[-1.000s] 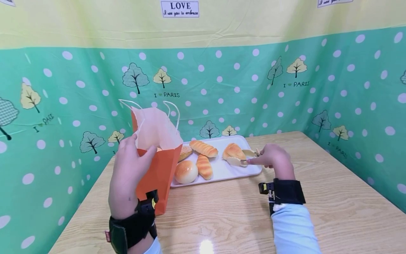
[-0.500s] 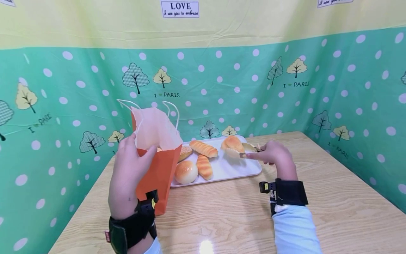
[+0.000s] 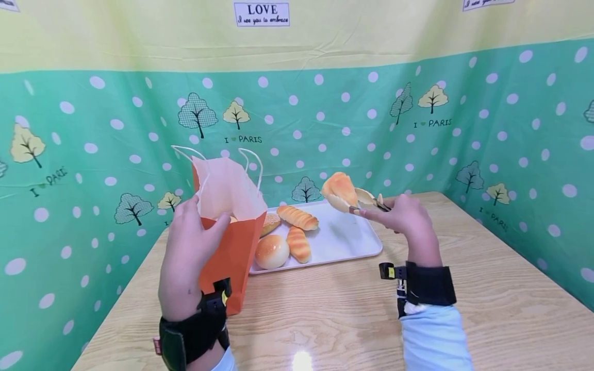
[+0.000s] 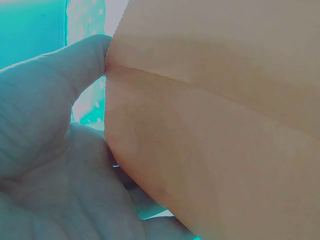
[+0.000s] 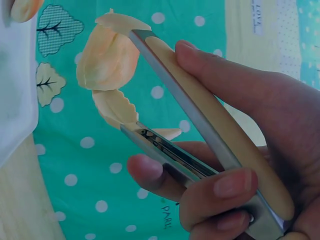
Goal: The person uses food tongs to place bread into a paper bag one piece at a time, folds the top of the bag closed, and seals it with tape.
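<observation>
My right hand [image 3: 403,219] grips a pair of tongs [image 5: 190,105] with beige tips and metal arms. Between the tips is a golden bread roll [image 3: 341,186], raised above the right part of the white tray [image 3: 339,242]. In the right wrist view the bread [image 5: 107,60] sits squeezed between both tips. My left hand [image 3: 192,247] holds the rim of an orange paper bag [image 3: 232,263] with white string handles, at the tray's left. In the left wrist view the thumb lies at the edge of the bag [image 4: 210,125], the fingers behind it. Something tan shows just inside the bag's mouth.
On the tray's left half lie a round bun [image 3: 272,252], a striped roll [image 3: 298,217], a smaller striped roll [image 3: 299,244] and a crumb-topped bread [image 3: 271,223] partly hidden by the bag. A green dotted curtain [image 3: 320,129] stands behind the wooden table [image 3: 325,319].
The tongs have lifted the bread roll up off the right part of the tray, my right hand rising with them. My left hand stays at the bag's rim.
</observation>
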`<state>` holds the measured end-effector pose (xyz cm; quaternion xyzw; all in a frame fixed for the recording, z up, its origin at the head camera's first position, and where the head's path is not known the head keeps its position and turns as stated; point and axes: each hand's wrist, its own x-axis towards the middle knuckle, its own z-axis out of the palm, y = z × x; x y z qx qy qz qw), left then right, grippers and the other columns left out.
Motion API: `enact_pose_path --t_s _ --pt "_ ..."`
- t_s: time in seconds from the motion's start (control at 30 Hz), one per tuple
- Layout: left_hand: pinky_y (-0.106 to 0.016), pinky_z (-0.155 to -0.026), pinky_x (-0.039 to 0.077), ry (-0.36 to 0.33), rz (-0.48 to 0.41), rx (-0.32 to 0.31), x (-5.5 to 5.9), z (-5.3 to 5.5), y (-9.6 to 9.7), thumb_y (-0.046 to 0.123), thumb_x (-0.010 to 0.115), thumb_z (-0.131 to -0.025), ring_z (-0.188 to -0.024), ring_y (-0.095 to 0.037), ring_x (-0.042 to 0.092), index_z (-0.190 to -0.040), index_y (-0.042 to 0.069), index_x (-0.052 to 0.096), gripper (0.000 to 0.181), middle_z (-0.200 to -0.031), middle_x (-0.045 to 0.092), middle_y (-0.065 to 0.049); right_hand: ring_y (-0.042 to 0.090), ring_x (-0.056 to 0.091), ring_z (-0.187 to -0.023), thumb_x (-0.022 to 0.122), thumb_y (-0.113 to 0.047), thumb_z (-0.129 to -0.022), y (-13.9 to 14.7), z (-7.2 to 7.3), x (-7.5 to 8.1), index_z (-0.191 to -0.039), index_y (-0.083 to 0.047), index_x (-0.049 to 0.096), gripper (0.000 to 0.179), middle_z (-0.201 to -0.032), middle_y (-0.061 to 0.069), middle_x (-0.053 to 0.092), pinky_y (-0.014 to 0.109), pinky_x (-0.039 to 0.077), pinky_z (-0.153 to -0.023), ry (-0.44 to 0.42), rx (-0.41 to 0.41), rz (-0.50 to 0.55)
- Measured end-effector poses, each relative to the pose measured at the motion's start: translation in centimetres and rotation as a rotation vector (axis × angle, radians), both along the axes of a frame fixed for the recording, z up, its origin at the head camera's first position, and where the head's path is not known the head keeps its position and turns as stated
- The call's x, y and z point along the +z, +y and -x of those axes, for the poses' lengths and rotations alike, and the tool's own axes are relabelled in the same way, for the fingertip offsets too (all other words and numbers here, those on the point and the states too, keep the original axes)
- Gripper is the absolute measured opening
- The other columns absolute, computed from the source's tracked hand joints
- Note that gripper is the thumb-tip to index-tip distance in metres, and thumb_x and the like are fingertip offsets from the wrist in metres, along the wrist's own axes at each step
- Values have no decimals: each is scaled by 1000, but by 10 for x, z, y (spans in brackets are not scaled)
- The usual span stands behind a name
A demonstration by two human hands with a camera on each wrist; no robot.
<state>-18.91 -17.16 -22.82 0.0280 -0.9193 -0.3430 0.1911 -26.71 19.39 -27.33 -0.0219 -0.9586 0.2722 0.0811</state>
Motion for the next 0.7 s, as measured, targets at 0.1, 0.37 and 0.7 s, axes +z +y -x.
enact_pose_path --t_s 0.1,0.37,0.7 --pt "-65 -93 45 -1 6 -3 0 0 -1 42 51 -91 -120 -46 35 -147 -3 14 81 -147 23 -31 25 49 -66 57 -75 -67 -3 -3 6 -104 -6 66 79 -81 15 45 30 36 -49 31 10 -10" --pt "-65 -93 46 1 10 -6 1 0 -1 41 52 -90 -120 -45 35 -147 -2 15 80 -147 24 -30 29 49 -82 54 -79 -64 -20 -17 22 -137 -15 45 97 -96 20 59 33 37 -55 95 -5 48" --pt "-64 -92 47 13 1 -17 3 0 -1 38 54 -90 -119 -44 36 -146 -2 17 78 -146 26 -30 26 41 -69 53 -77 -68 -42 -31 36 -136 -17 46 91 -73 9 40 33 33 -52 209 22 37"
